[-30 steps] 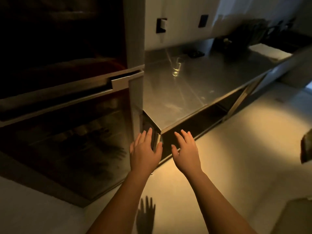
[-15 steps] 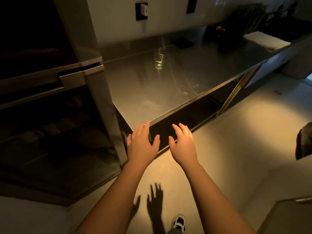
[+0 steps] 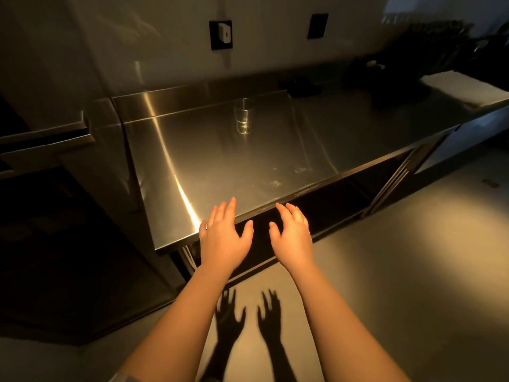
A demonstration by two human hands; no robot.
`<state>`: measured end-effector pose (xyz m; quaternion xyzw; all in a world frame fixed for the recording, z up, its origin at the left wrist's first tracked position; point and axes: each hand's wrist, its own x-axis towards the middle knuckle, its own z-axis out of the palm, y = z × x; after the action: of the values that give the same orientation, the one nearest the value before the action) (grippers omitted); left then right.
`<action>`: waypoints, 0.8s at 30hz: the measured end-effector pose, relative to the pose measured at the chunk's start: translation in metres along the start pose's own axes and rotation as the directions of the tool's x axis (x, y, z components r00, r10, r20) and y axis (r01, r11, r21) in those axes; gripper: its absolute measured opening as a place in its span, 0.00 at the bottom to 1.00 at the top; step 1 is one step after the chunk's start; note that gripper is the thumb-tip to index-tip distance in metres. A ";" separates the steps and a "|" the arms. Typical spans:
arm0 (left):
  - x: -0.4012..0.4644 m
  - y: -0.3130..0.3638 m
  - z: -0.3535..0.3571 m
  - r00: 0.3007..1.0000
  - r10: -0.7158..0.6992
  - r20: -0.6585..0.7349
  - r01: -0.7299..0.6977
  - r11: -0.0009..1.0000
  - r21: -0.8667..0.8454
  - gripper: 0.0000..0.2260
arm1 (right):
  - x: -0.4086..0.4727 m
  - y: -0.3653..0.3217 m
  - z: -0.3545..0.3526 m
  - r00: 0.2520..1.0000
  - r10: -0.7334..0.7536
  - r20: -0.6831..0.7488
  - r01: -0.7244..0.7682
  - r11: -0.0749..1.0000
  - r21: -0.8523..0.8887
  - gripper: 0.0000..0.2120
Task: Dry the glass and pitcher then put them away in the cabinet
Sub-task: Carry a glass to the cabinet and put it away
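Note:
A clear drinking glass (image 3: 243, 115) stands upright near the back of a stainless steel counter (image 3: 220, 161). My left hand (image 3: 224, 238) hovers palm down over the counter's front edge, fingers relaxed and empty. Beside it my right hand (image 3: 292, 238) is held the same way, just in front of the edge, holding nothing. Both hands are well short of the glass. No pitcher shows in this dim view.
A folded white cloth (image 3: 462, 88) lies on the counter at the far right, next to dark objects (image 3: 407, 59) I cannot make out. A tall steel appliance with a handle (image 3: 49, 136) stands at the left. Two wall outlets (image 3: 220, 34) sit above the counter.
The view has swung right, from the dark appliance door to the counter. The glass now sits near the centre, and both open hands have moved up to the counter's front edge.

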<state>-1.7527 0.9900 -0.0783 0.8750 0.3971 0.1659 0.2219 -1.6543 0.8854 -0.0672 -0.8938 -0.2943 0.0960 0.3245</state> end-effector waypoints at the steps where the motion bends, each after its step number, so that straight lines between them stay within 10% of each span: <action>1: 0.007 0.002 0.002 1.000 -0.008 -0.005 0.008 1.000 0.003 0.29 | 0.008 0.003 -0.001 1.000 -0.002 0.003 0.002 1.000 0.004 0.23; 24: 0.271 0.019 0.054 0.974 -0.203 -0.100 0.189 0.973 -0.130 0.30 | 0.307 -0.030 0.024 0.967 -0.235 0.097 0.233 0.972 0.032 0.22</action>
<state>-1.5449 1.1737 -0.0835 0.8058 0.4828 0.2156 0.2668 -1.4289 1.0969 -0.0612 -0.8437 -0.4125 0.1047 0.3273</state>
